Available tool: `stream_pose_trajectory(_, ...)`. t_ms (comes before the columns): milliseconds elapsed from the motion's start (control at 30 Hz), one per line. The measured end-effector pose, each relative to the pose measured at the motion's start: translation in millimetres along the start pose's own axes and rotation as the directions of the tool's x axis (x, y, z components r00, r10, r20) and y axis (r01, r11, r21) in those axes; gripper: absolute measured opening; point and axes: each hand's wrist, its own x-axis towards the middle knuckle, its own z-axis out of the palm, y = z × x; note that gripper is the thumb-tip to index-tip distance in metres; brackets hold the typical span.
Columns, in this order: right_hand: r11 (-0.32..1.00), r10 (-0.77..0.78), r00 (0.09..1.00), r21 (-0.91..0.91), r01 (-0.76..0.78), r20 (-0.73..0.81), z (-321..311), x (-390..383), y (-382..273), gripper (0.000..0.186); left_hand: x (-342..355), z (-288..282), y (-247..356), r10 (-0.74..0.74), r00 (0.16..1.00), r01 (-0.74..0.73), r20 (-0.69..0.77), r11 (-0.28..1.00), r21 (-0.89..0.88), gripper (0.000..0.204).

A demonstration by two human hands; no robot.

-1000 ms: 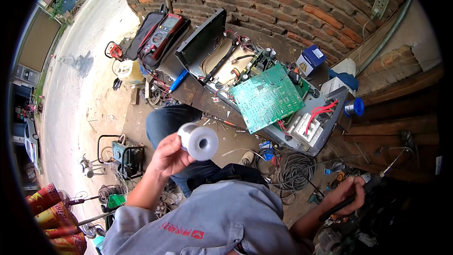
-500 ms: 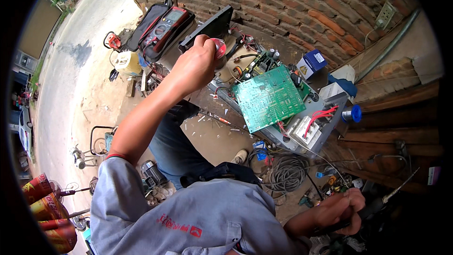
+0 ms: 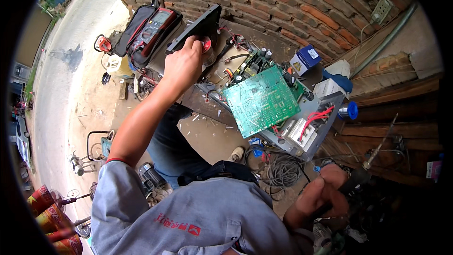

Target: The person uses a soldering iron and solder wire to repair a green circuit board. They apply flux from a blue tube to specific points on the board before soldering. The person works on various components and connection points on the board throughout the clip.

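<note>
My left hand [image 3: 183, 66] is closed on a small round thing with a red face [image 3: 206, 44], beside a tilted black panel [image 3: 196, 27]. Its lower part is hard to make out. At the lower right, my right hand [image 3: 328, 189] is wrapped round the black handle of a soldering iron [image 3: 373, 157], its metal tip pointing up and right. Finger and thumb of that hand come together near a thin strand. Between the hands, a green circuit board [image 3: 262, 101] lies tilted over a grey metal chassis [image 3: 309, 148] with red wires [image 3: 315, 120] and a white block.
A red multimeter [image 3: 152, 30] sits in a black case at the back left. Right of the board are a blue box [image 3: 306, 60] and a blue solder spool [image 3: 349, 110]. Coiled cable [image 3: 285, 172] lies on the floor. A brick wall [image 3: 264, 4] closes off the back.
My right hand has risen and moved left toward the chassis, tilting the iron more upright. My left hand has shifted slightly back, still holding the red-faced thing. The view has shifted a little.
</note>
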Motion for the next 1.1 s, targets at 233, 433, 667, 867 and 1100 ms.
stream_pose_trajectory(233, 0.993, -0.075, 0.997, 0.094, 0.074, 0.014, 29.3, 18.5, 9.1, 0.042, -29.0, -65.2, 46.0, 0.351, 0.891, -0.453, -0.287, 0.731, -0.51, 0.033)
stream_pose_trajectory(433, 0.986, 0.002, 0.993, 0.167, -0.022, 0.121, 62.2, 29.5, 8.1, 0.044, -63.1, -57.0, 88.2, 0.615, 0.787, -0.027, -0.04, -0.03, -0.999, 0.017)
stream_pose_trajectory(667, 0.973, 0.209, 0.966, 0.066, -0.221, 0.149, 49.8, 41.4, 39.6, 0.031, -50.8, -5.3, 40.2, 0.398, 0.916, 0.012, 0.042, 0.077, -0.997, 0.01)
stream_pose_trajectory(867, 0.933, 0.274, 0.938, 0.175, -0.313, 0.213, 21.0, 73.1, 79.0, 0.069, -51.2, 21.8, 32.0, 0.223, 0.974, -0.102, -0.037, 0.286, -0.953, 0.009)
stream_pose_trajectory(1100, 0.854, 0.364, 0.882, 0.27, -0.444, 0.298, 43.1, 88.5, 94.0, 0.037, -44.0, 40.9, 37.2, 0.236, 0.9, -0.435, -0.366, 0.452, -0.779, 0.015)
